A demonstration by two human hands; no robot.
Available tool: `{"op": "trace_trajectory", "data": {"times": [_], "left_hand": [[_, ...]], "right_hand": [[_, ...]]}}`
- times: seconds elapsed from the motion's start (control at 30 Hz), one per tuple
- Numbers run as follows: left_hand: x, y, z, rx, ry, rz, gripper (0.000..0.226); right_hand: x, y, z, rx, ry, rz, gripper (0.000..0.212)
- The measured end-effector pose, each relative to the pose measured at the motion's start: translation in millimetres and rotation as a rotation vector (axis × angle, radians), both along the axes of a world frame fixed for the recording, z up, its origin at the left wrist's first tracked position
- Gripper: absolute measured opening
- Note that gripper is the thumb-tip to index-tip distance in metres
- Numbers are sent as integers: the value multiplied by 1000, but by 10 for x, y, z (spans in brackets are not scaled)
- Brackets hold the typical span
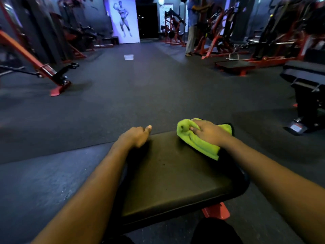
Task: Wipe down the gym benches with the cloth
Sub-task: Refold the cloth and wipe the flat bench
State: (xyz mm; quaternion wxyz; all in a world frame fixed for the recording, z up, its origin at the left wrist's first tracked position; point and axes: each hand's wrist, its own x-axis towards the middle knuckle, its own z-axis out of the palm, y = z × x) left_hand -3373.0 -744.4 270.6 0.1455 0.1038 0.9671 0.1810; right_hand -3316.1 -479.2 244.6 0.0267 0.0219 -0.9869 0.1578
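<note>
Head view, my right hand gripping green cloth on bench, left hand curled over its edge

Bench pad bare between hands; left hand, cloth occupy far corners.

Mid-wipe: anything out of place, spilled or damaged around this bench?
A small pale container sits alone on the open floor far ahead, with nothing near it. The bench pad shows no tears or spills; the green cloth is bunched under the right hand.
</note>
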Motion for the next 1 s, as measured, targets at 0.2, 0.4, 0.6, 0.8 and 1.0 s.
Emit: {"op": "trace_trajectory", "data": {"times": [0.2, 0.4, 0.6, 0.8, 1.0], "left_hand": [[91, -228, -54, -62, 75, 104, 66], [260, -265, -51, -59, 114, 102, 58], [332, -314, -26, -80, 113, 81, 59], [336, -358, -20, -96, 97, 8, 58], [350, -427, -53, -115, 133, -70, 58]], "right_hand": [[54, -287, -10, 117, 70, 254, 53], [-97, -73, 78, 56, -6, 21, 43], [166, -304, 55, 153, 69, 309, 91], [56, -537, 128, 222, -63, -74, 58], [629, -533, 32, 180, 18, 22, 67]]}}
